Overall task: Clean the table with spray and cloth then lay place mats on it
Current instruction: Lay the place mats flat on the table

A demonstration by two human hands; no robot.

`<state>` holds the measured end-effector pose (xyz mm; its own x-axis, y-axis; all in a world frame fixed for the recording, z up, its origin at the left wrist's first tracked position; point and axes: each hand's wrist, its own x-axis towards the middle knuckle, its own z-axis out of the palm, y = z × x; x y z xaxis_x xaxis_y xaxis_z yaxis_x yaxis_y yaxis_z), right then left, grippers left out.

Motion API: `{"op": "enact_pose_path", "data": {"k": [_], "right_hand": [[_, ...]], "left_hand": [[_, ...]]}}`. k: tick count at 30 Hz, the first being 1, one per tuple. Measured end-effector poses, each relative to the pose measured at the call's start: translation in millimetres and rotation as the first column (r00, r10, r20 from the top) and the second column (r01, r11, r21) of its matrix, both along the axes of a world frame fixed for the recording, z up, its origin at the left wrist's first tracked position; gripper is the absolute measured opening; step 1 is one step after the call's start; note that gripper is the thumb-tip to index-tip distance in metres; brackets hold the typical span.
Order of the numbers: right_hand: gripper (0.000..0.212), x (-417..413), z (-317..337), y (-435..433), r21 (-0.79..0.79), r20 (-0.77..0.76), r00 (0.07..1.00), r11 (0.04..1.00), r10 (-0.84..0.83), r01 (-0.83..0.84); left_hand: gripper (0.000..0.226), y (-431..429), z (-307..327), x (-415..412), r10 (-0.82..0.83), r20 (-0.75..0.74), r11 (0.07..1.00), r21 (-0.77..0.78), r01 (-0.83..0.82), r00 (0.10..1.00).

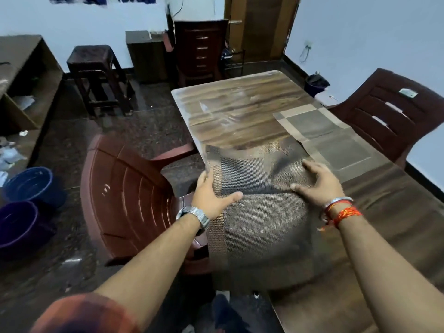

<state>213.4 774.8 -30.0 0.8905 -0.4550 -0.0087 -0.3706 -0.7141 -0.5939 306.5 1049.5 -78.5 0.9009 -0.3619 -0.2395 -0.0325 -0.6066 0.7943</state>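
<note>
Pressing a woven place mat (259,212) down on the near-left part of the table (228,104), we have both hands on it. Left hand (211,198) grips the mat's left edge, thumb on top, fingers curled underneath out of sight. Right hand (319,181) is spread with fingers arched, fingertips planted on the mat's right side, not closed on anything.

The mat isn't flat: it domes up in the middle and its near part hangs past the table's left edge toward the red plastic chair (129,195). A second place mat (331,143), checked pattern, lies flat just to the right and further away; the two touch or overlap at the corner, hard to tell which.

Risks as we judge them:
- the overhang could pull the mat off onto the chair or floor if the left hand lets go first;
- the bulge may stay as a crease if we press from both sides inward instead of smoothing outward;
- sliding it right could shove the checked mat askew;
- the far tabletop shows pale streaks, possibly damp, so a mat there might skid.

Containers: two tubs on the floor far left, a blue bucket (31,183) and a purple bucket (16,227), both look empty from here. A dark bin (316,84) past the table's far-right corner seems lined with a bag; contents can't be made out.
</note>
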Motion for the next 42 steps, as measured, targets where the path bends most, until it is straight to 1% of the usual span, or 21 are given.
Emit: {"op": "enact_pose_path", "data": {"k": [2,3,4,5,6,7,8,10,12,13,14,16,18,22,29,36,42], "right_hand": [[0.075,33.7,-13.6,-6.2,-0.079,0.002,0.999,0.996,0.036,-0.036],[0.076,46.3,-20.7,-7.8,-0.125,0.007,1.000,0.992,0.008,-0.007],[0.077,58.3,-29.7,-9.4,-0.206,-0.004,0.999,0.977,-0.048,0.046],[0.077,67.5,-39.1,-8.6,-0.310,-0.051,0.992,0.946,-0.116,0.095],[0.076,76.2,-49.5,-6.2,-0.381,-0.127,0.978,0.919,-0.165,0.105],[0.074,84.7,-60.9,-1.7,-0.387,-0.229,0.958,0.919,-0.172,0.072],[0.073,90.7,-73.4,5.6,-0.335,-0.336,0.932,0.942,-0.132,0.013],[0.075,99.6,-104.3,17.5,-0.176,-0.518,0.855,0.981,-0.020,-0.083],[0.081,102.6,-134.0,30.6,-0.048,-0.628,0.777,0.996,0.025,-0.071],[0.084,102.5,-145.4,35.8,-0.024,-0.654,0.756,0.998,0.026,-0.054],[0.086,105.0,-154.8,39.9,-0.027,-0.662,0.750,0.999,0.017,-0.046],[0.088,111.7,-165.0,42.1,-0.069,-0.641,0.767,0.997,-0.012,-0.043],[0.089,120.0,-168.4,37.6,-0.089,-0.614,0.789,0.995,-0.025,-0.037],[0.092,133.7,-173.2,28.3,-0.119,-0.608,0.793,0.992,-0.039,-0.042],[0.091,159.8,-174.3,13.8,-0.140,-0.590,0.807,0.987,-0.024,-0.073],[0.093,170.4,-172.6,10.9,-0.149,-0.589,0.808,0.986,-0.030,-0.072],[0.093,177.2,-176.1,6.1,-0.153,-0.579,0.815,0.986,-0.034,-0.068]], "left_hand": [[0.127,-10.6,-14.4,16.9,0.019,-0.006,1.000,0.001,-0.019,1.000],[0.125,-16.3,-20.3,23.1,0.021,-0.018,1.000,0.022,-0.021,1.000],[0.122,-23.8,-26.7,30.8,0.026,-0.025,0.997,0.071,-0.024,0.999],[0.117,-31.1,-33.8,39.3,0.027,-0.029,0.989,0.143,-0.023,0.999],[0.112,-38.4,-42.0,48.9,0.013,-0.036,0.972,0.234,-0.005,0.999],[0.108,-44.2,-51.0,57.8,-0.021,-0.053,0.944,0.328,0.038,0.998],[0.103,-47.7,-59.5,62.2,-0.076,-0.078,0.905,0.412,0.102,0.994],[0.099,-57.3,-79.2,66.2,-0.202,-0.117,0.823,0.519,0.233,0.972],[0.097,-63.5,-96.9,63.6,-0.328,-0.171,0.738,0.567,0.366,0.929],[0.097,-65.7,-104.1,61.5,-0.380,-0.201,0.695,0.582,0.422,0.903],[0.097,-67.0,-111.4,62.0,-0.418,-0.222,0.652,0.601,0.462,0.881],[0.099,-69.8,-120.2,65.0,-0.455,-0.215,0.590,0.654,0.474,0.864],[0.100,-73.5,-122.3,71.5,-0.468,-0.197,0.568,0.679,0.464,0.861],[0.106,-84.2,-122.3,79.2,-0.456,-0.202,0.585,0.666,0.463,0.867],[0.104,-96.1,-123.1,95.3,-0.421,-0.192,0.620,0.652,0.436,0.886],[0.106,-102.3,-131.0,106.6,-0.417,-0.183,0.616,0.663,0.425,0.890],[0.106,-105.2,-135.1,110.8,-0.408,-0.145,0.625,0.676,0.391,0.902]]}}
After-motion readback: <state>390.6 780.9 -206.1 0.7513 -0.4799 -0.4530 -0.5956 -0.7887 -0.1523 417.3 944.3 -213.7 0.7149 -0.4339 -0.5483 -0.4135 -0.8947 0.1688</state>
